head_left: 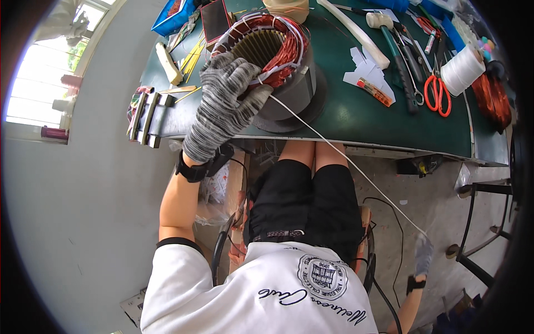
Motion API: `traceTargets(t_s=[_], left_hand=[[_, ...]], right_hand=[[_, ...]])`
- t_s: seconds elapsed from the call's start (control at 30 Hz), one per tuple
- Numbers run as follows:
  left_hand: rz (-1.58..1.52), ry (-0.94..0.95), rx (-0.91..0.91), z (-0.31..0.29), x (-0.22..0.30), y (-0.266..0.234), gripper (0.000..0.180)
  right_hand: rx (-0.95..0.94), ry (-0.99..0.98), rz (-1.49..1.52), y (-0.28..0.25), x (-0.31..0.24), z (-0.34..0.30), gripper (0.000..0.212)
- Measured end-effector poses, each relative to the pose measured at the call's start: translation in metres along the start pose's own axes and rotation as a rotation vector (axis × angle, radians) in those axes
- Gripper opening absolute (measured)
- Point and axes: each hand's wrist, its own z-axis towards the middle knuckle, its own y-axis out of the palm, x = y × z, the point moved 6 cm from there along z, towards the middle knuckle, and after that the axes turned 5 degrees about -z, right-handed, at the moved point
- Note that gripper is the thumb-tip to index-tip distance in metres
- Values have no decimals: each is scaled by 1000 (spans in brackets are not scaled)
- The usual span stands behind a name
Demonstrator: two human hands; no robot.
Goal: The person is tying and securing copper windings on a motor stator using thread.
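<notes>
A motor stator [292, 100] with a grey cylindrical body stands upright near the table's front edge. Red-brown copper windings [297, 42] ring its top, laced with white cord. My left hand [225, 92], in a grey striped knit glove, is closed over the near left side of the windings. From beside its thumb a thin white lacing cord [345, 153] runs taut, down to the right past my lap. At the cord's far end my gloved right hand [424, 255] is closed on it, held out low to my right; its fingers look small and slightly blurred.
Red-handled scissors [436, 94], a white thread spool [463, 69] and a mallet [389, 42] lie on the green table [345, 122] at right. Metal bars [149, 119] lie at the left edge. A black-framed stool [484, 222] stands on the floor at right.
</notes>
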Motion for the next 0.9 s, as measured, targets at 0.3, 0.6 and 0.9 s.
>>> traceTargets(t_s=[0.3,0.6,0.9], left_hand=[[167,-7,-214,24,-10,-14,50],[36,83,-497,23,-15,8,57],[387,-46,46,10,10,-16,91]], right_hand=[[152,-648,736,-93,-422,214,32],[671,-693,564,-74,-494,245,44],[378,-849,1118,-131,-520,277,26]])
